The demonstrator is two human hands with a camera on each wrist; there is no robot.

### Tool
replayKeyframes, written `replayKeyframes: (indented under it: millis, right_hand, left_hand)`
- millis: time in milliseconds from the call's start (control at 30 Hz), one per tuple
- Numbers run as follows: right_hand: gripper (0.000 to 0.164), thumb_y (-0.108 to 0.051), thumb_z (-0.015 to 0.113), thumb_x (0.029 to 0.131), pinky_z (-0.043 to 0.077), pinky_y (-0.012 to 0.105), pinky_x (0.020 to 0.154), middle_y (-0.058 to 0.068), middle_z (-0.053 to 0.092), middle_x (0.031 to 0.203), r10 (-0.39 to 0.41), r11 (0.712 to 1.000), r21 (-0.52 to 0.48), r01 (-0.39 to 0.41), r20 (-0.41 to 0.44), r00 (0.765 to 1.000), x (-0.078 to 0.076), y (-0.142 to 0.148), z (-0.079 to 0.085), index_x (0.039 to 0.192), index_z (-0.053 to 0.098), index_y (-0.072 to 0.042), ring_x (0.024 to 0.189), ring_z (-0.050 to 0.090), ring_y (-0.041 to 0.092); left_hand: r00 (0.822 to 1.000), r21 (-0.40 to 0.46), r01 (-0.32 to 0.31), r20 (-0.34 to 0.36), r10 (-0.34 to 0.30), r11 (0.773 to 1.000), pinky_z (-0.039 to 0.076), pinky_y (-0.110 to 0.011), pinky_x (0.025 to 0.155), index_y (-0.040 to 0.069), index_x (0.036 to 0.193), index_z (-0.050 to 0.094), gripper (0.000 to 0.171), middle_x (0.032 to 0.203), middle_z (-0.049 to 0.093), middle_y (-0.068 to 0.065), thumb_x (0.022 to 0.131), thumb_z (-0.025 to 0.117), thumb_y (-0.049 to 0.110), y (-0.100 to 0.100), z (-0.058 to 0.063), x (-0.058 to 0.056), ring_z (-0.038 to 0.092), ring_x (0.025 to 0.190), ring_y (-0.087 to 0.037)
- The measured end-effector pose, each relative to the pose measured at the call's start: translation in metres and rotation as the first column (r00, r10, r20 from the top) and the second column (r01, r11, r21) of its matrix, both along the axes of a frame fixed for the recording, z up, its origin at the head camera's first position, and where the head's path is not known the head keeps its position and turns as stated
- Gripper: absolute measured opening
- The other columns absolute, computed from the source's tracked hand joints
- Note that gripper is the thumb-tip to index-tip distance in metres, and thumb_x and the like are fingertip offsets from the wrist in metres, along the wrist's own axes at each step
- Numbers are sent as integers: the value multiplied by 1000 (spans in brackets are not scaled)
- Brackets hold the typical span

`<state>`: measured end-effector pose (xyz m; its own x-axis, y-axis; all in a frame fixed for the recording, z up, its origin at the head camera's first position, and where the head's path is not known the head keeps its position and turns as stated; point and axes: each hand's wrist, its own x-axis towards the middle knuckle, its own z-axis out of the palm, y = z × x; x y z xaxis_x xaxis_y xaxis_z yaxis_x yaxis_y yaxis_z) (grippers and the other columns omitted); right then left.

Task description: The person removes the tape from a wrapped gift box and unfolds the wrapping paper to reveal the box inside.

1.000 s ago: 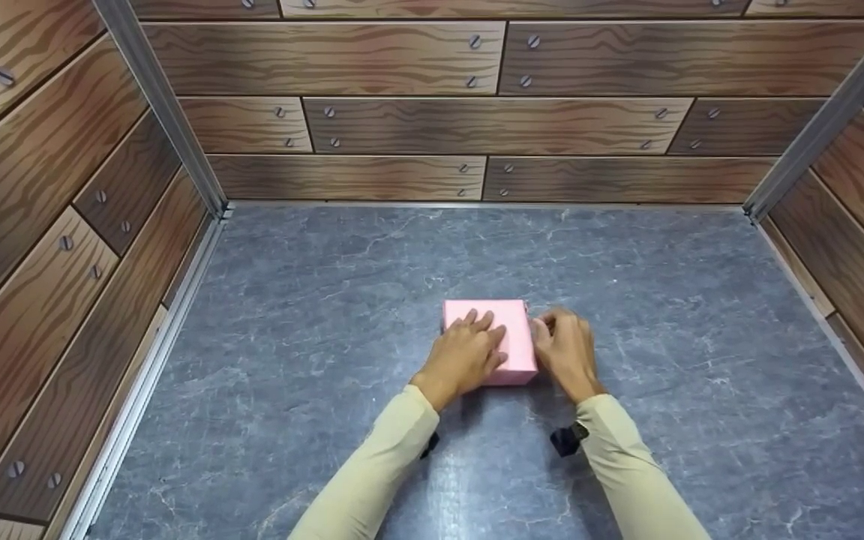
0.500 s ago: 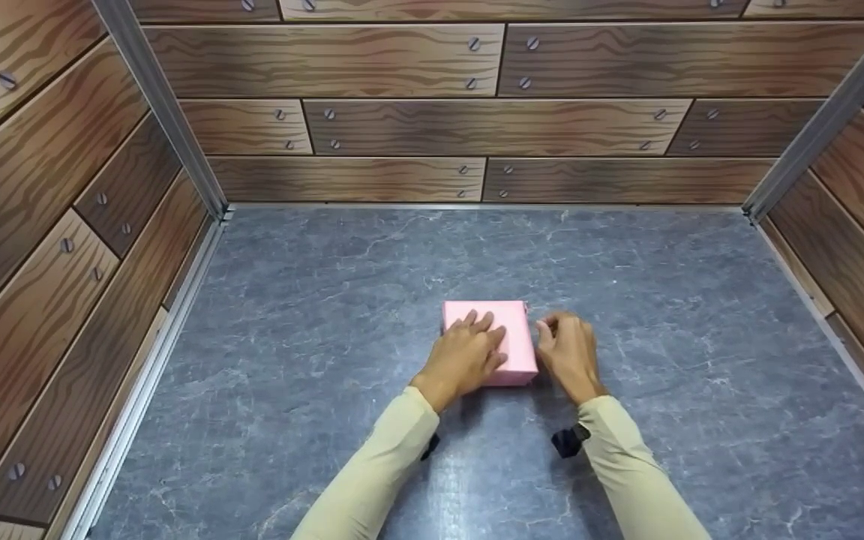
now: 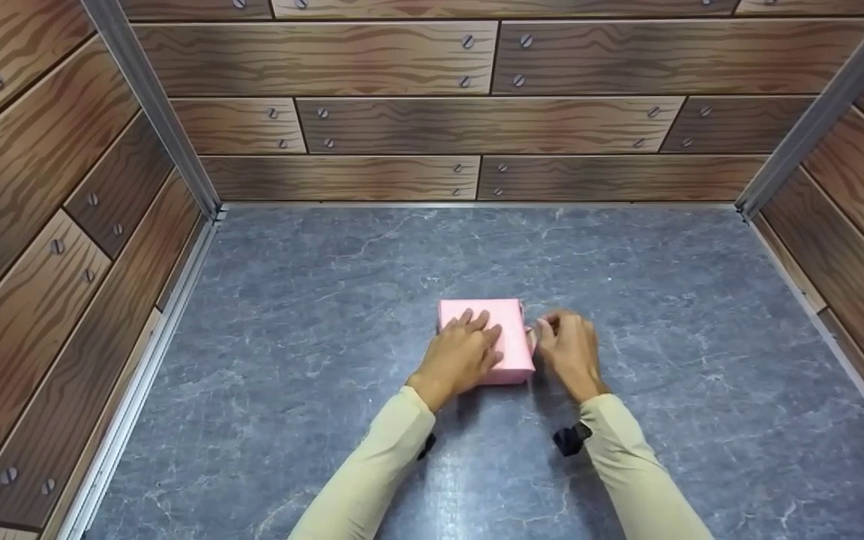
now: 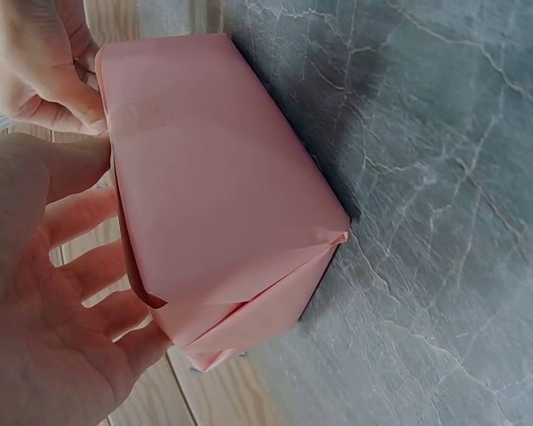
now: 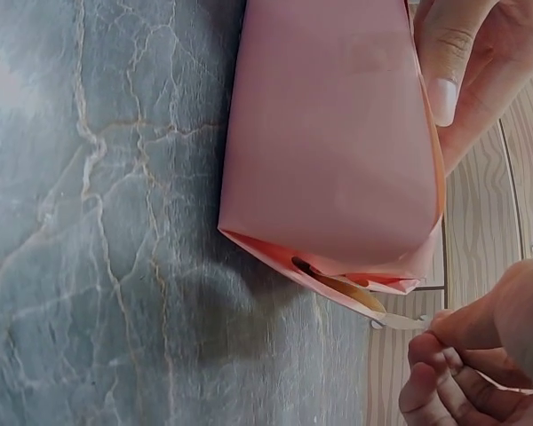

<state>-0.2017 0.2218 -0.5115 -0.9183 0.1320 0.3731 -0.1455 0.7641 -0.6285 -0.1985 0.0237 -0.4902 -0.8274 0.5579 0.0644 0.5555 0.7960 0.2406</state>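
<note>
A small box wrapped in pink paper (image 3: 513,341) lies on the grey marbled surface. My left hand (image 3: 456,352) rests on its top with fingers spread. In the right wrist view, the left thumb lies at the box's upper edge. Beside the right end, my right hand (image 3: 571,352) pinches a strip of clear tape (image 5: 403,321) between thumb and index finger. The tape runs to a loose paper flap (image 5: 338,295), which stands away from the end and leaves a gap in the folds. At the opposite end, the folded paper (image 4: 258,306) shows creased corners.
Wood-patterned panels (image 3: 387,124) wall the surface at the back and both sides, with metal strips (image 3: 151,97) along their corners. The grey surface (image 3: 312,285) stretches around the box. A black wrist camera (image 3: 571,439) hangs under the right sleeve.
The paper flap at the right end has come outward toward my right hand, showing a gap. My left hand stays on top of the box, and the view has shifted slightly.
</note>
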Motion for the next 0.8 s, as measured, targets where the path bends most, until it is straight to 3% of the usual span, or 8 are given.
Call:
replayKeyframes:
  millis: [367, 533, 800]
  right_hand:
    - [10, -2, 70, 89, 54, 53, 70, 18, 72, 78, -18, 1000, -8, 18, 12, 1000, -1, 3, 2, 86, 73, 7, 73, 69, 34]
    - [9, -2, 72, 88, 54, 51, 70, 17, 72, 76, -30, 1000, -5, 30, 12, 999, -1, 3, 3, 85, 74, 6, 72, 68, 33]
    - [9, -4, 74, 87, 52, 50, 68, 15, 71, 74, -41, 999, 12, 41, 30, 999, 1, 4, 3, 83, 75, 4, 70, 67, 31]
  left_hand:
    - [1000, 10, -6, -1, 6, 1000, 33, -47, 118, 13, 143, 59, 44, 153, 48, -13, 104, 56, 32, -1, -2, -1, 42, 143, -36]
    - [999, 11, -1, -35, 2, 1000, 34, -48, 117, 13, 139, 61, 41, 152, 50, -13, 102, 58, 32, -2, -3, 0, 44, 141, -37]
    - [997, 29, -2, -72, 4, 1000, 38, -48, 114, 12, 122, 64, 31, 148, 54, -12, 100, 63, 33, -1, -5, 1, 48, 138, -35]
